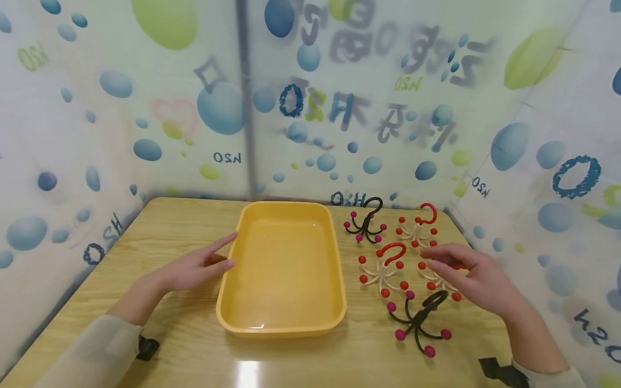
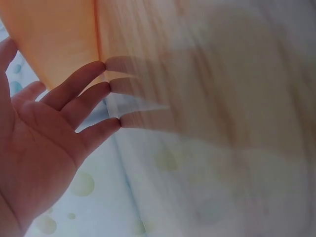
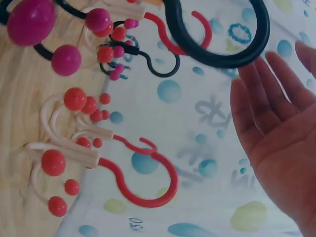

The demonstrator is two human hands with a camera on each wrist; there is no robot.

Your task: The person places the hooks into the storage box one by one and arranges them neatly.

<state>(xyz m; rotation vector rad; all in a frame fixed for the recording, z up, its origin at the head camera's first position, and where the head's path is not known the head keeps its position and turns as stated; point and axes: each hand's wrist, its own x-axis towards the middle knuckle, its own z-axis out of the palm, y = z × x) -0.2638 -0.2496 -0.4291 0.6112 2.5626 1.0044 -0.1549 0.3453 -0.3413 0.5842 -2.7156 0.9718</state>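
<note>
My left hand (image 1: 194,268) has its fingers spread, thumb and fingertips at the left rim of a yellow plastic tray (image 1: 286,269); nothing lies in the tray. In the left wrist view, fingertips of the left hand (image 2: 44,128) meet the tabletop. My right hand (image 1: 480,277) hovers over a white claw-like hanger with a red hook (image 1: 439,281), partly covering it, fingers loosely bent and holding nothing. Nearby stand two similar white-and-red hangers (image 1: 381,272) with red ball tips. A black hanger (image 1: 418,322) with magenta balls is nearest me; another black hanger (image 1: 366,223) stands farther back.
The wood-grain table (image 1: 184,328) reaches to printed curtain walls (image 1: 310,134) behind and at both sides. The tray sits mid-table, left of the hangers. The raised hooks of the hangers stick up close around the right hand.
</note>
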